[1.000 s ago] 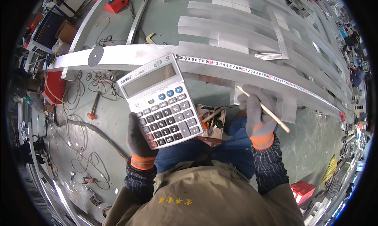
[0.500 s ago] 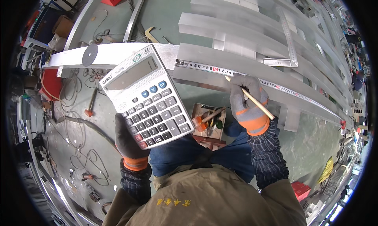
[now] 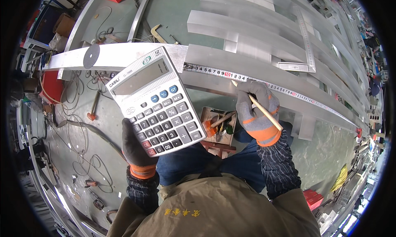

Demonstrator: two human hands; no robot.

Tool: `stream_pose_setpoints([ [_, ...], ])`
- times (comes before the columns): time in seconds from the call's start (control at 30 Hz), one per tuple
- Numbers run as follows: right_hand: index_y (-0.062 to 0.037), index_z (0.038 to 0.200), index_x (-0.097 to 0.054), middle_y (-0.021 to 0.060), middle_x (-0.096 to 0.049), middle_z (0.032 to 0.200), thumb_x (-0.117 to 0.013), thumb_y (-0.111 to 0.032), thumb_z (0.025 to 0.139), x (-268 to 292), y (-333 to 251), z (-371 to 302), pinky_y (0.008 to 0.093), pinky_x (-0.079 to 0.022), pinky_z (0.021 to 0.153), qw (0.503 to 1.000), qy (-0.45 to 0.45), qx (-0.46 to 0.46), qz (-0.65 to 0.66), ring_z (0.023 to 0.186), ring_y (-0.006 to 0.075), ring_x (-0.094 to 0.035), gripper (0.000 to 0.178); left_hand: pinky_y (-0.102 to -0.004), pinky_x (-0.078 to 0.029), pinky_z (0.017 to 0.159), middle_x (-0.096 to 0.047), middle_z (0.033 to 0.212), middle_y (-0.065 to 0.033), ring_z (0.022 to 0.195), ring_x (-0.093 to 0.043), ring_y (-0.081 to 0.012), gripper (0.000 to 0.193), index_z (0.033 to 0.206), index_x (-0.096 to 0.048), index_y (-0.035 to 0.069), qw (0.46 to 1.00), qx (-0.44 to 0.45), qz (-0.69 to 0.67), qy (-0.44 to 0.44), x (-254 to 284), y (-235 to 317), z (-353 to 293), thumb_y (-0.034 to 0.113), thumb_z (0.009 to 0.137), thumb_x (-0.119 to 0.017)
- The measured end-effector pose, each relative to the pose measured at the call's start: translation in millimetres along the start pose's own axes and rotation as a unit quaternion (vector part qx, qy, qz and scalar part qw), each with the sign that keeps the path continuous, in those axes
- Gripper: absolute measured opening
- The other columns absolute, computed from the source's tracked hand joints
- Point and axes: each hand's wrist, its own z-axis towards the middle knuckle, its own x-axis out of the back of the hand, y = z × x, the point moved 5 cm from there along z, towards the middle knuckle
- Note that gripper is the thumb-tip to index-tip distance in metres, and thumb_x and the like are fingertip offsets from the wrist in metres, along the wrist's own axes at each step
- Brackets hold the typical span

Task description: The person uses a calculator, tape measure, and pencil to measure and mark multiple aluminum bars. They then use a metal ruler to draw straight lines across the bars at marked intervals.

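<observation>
One calculator (image 3: 161, 113) fills the left hand (image 3: 135, 149), left of the tape measure (image 3: 214, 70); the right hand (image 3: 254, 112) grips a pale stick (image 3: 266, 113)

The silver-white rectangular plastic calculator (image 3: 159, 107) looks smooth — its screen (image 3: 141, 77) glossy; the slim pale wooden pencil (image 3: 265, 112), matt; the long silver metal bar (image 3: 218, 57), satin-smooth; the grey-and-orange cloth gloves (image 3: 251, 113) — matt.

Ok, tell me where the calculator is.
In the head view, left of centre: the left hand holds the calculator, left of the tape measure.
</observation>
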Motion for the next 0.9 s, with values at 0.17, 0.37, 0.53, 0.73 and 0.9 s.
stream_pose_setpoints([
  [0.17, -0.0038, 0.104, -0.067, 0.0137, -0.069, 0.089, -0.072, -0.005, 0.083, 0.2, -3.1, 0.8, 0.0362, -0.057, 0.069, 1.0, -0.006, -0.008, -0.006, 0.075, 0.028, -0.07, 0.021, -0.053, -0.059, 0.099, -0.061, 0.139, -0.0251, 0.12, -0.067, -0.0379, 0.062, 0.151, -0.041, -0.001, 1.0, 0.008, 0.0, 0.008, -1.7, -1.8, 1.5, 0.044, 0.109, -0.046],
  [0.37, -0.0039, 0.104, -0.068, 0.0133, -0.069, 0.089, -0.073, -0.007, 0.083, -1.3, -1.9, 0.4, 0.0365, -0.056, 0.068, 1.0, -0.009, -0.011, -0.005, 0.075, 0.0282, -0.069, 0.022, -0.0529, -0.059, 0.1, -0.061, 0.139, -0.0239, 0.121, -0.067, -0.0376, 0.061, 0.15, -0.044, -0.001, 1.0, 0.005, 0.003, 0.009, -0.5, -2.8, 2.2, 0.044, 0.108, -0.047],
  [0.53, -0.0046, 0.104, -0.068, 0.013, -0.069, 0.09, -0.073, -0.008, 0.082, -0.9, -0.7, -1.1, 0.0371, -0.056, 0.068, 1.0, -0.006, -0.003, -0.026, 0.075, 0.0292, -0.069, 0.022, -0.0528, -0.058, 0.1, -0.061, 0.139, -0.0231, 0.121, -0.067, -0.0367, 0.06, 0.149, -0.045, -0.001, 1.0, 0.003, 0.006, 0.011, 1.6, -2.1, 2.2, 0.044, 0.108, -0.047],
  [0.73, -0.0051, 0.104, -0.068, 0.0127, -0.069, 0.089, -0.073, -0.009, 0.082, -0.8, -1.8, -0.3, 0.0374, -0.056, 0.067, 1.0, -0.005, -0.005, -0.025, 0.074, 0.0288, -0.069, 0.022, -0.051, -0.058, 0.1, -0.067, 0.134, -0.0197, 0.116, -0.07, -0.0345, 0.052, 0.143, -0.054, 0.002, 0.999, 0.002, 0.015, 0.03, -2.2, -2.4, 1.3, 0.04, 0.109, -0.049],
  [0.9, -0.0046, 0.102, -0.068, 0.0116, -0.068, 0.086, -0.073, -0.005, 0.083, 1.8, -3.7, 1.2, 0.0348, -0.055, 0.065, 0.997, -0.033, -0.066, 0.028, 0.071, 0.0256, -0.067, 0.019, -0.0509, -0.057, 0.1, -0.067, 0.134, -0.0197, 0.116, -0.069, -0.0346, 0.052, 0.143, -0.054, 0.002, 0.999, 0.003, 0.02, 0.036, 1.9, -1.7, 0.6, 0.04, 0.109, -0.049],
])
